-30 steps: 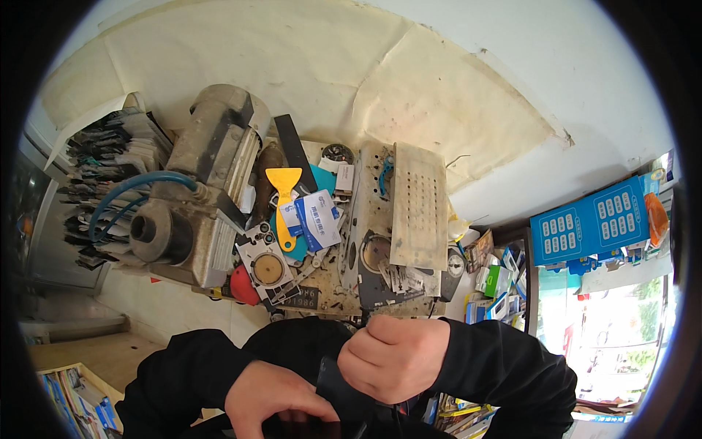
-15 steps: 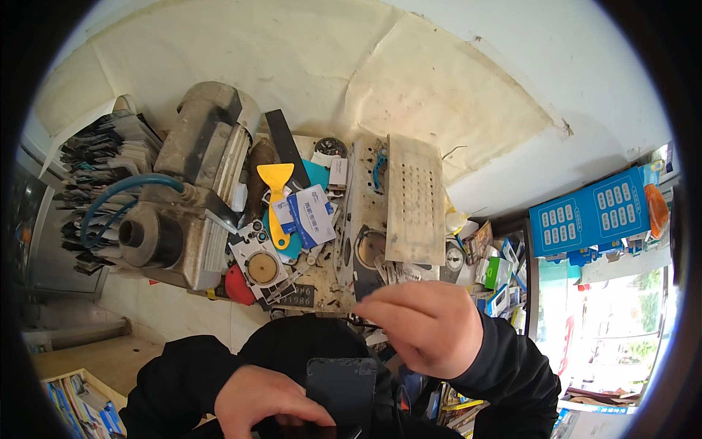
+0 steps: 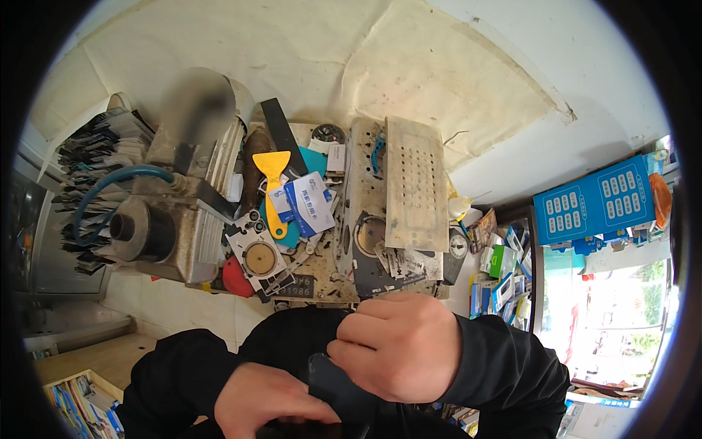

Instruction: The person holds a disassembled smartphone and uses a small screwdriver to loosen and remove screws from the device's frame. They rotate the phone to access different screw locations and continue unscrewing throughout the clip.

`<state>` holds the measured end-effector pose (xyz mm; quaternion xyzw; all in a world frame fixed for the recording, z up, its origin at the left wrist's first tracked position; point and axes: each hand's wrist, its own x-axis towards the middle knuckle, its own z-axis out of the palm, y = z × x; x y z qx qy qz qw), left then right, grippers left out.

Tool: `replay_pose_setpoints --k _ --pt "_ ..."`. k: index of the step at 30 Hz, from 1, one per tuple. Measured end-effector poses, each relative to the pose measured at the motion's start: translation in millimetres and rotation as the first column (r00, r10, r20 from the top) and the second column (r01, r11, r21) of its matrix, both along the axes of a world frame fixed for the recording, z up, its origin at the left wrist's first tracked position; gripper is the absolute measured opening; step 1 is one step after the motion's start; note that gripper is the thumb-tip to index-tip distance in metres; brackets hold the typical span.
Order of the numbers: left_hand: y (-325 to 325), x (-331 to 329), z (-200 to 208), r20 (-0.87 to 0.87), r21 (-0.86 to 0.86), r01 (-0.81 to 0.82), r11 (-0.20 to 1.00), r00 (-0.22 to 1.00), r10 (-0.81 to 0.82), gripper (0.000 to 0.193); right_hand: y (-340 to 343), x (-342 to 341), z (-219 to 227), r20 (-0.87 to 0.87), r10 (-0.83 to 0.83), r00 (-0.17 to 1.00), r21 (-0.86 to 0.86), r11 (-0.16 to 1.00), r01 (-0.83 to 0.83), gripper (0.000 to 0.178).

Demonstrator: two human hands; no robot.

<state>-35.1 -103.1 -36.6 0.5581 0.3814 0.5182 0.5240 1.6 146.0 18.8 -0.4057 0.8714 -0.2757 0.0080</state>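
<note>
Close to my body, my left hand (image 3: 263,402) grips a dark, flat, phone-like device (image 3: 314,432) that runs off the lower edge of the picture. A thin black rectangular panel (image 3: 327,380) with a worn upper edge rises beside it, in front of my left fingers. My right hand (image 3: 402,347) is closed, its fingers curled over the panel's upper right part. Whatever those fingers pinch is hidden behind the hand.
Ahead stands a cluttered bench: a dusty pump (image 3: 194,161) with a blue hose, a yellow scraper (image 3: 272,183), a blue-and-white card (image 3: 310,203), a round-holed metal bracket (image 3: 259,257) and a perforated metal plate (image 3: 415,183). Small boxes (image 3: 502,262) crowd the right.
My right hand has moved left and down, from above and right of the panel to in front of it, and its fingers have curled in. My left hand stays nearly where it was.
</note>
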Motion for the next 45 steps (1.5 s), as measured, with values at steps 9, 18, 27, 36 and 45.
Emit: replay_pose_setpoints --k 9,18,27,36,45 --pt "-2 9 7 -0.060 -0.104 -0.120 0.987 0.992 0.114 0.088 -6 5 3 -0.096 -0.066 0.993 0.036 0.997 0.070 0.021" --pt "-4 14 9 0.044 -0.094 -0.129 0.987 0.990 0.134 0.085 3 4 9 0.024 -0.133 0.991 -0.109 0.985 0.135 0.027" --pt "-2 14 11 -0.094 -0.110 -0.152 0.982 0.985 0.142 0.089 -9 11 6 -0.139 -0.046 0.989 0.093 0.994 0.059 0.029" --pt "-6 22 4 -0.183 -0.116 -0.216 0.969 0.964 0.193 0.095 -8 14 2 -0.156 -0.095 0.983 0.023 0.995 0.100 0.032" --pt "-10 21 1 0.127 -0.332 -0.143 0.932 0.973 0.195 0.093 0 16 -1 -0.346 -0.133 0.929 0.039 0.987 0.156 0.033"
